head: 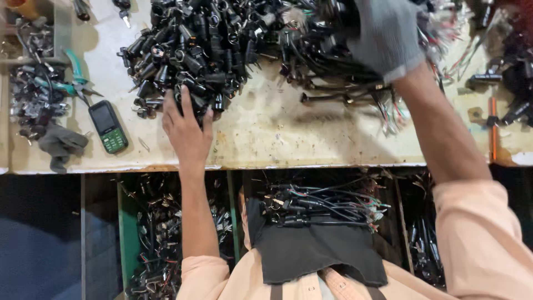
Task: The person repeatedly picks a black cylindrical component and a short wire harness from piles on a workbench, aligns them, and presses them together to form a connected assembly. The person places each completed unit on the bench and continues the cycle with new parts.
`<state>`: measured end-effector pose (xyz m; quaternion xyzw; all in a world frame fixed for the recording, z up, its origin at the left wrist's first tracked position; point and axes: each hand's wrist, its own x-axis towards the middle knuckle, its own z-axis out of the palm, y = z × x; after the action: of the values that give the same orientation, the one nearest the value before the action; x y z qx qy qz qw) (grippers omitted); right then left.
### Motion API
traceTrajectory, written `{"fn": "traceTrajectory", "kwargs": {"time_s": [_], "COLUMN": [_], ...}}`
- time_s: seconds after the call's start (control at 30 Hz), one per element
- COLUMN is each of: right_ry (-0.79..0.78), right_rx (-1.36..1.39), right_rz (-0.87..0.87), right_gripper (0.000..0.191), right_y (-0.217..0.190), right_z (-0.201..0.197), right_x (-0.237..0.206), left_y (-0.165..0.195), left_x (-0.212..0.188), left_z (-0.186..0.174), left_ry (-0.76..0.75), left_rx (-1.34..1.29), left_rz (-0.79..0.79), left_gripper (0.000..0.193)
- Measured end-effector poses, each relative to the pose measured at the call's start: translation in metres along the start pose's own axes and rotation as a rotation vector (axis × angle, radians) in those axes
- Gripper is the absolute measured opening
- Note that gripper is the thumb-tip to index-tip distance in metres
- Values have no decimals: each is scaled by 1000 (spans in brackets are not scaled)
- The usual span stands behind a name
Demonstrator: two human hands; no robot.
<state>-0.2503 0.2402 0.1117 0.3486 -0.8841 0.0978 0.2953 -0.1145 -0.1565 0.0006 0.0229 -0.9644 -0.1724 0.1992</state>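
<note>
Bare left hand (pixel 186 129) fingers into near edge of black connector pile (pixel 222 44) on worn bench (pixel 277 139), gloved right hand (pixel 386 36) on wire bundle (pixel 333 83) at pile's right, green phone (pixel 108 126) and teal pliers (pixel 75 78) off left.

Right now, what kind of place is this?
Probably a small assembly or sorting workshop for wired parts: a heap of black connectors with wire leads on a worn bench, pliers nearby, and bins of similar parts below.

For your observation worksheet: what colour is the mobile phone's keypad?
Green, on the mobile phone; the head view shows it.
</note>
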Motion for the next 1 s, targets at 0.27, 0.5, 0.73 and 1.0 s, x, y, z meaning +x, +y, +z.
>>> {"fn": "traceTrajectory", "kwargs": {"time_s": [0.27,0.5,0.73,1.0], "right_ry": [-54,-215,-144,24], "right_rx": [-133,54,140,350], "right_rz": [-64,22,83,273], "right_gripper": [42,71,66,38], "right_y": [-128,-78,-118,-133], "right_z": [-8,21,11,-25], "right_x": [-77,-60,-84,-91], "left_y": [9,14,20,35], "left_x": [-35,-30,-46,-46], "left_z": [12,24,25,11], "left_ry": [27,3,83,195], "left_rx": [78,86,-84,-220], "left_rz": [-16,24,-8,137], "left_gripper": [79,75,43,38]}}
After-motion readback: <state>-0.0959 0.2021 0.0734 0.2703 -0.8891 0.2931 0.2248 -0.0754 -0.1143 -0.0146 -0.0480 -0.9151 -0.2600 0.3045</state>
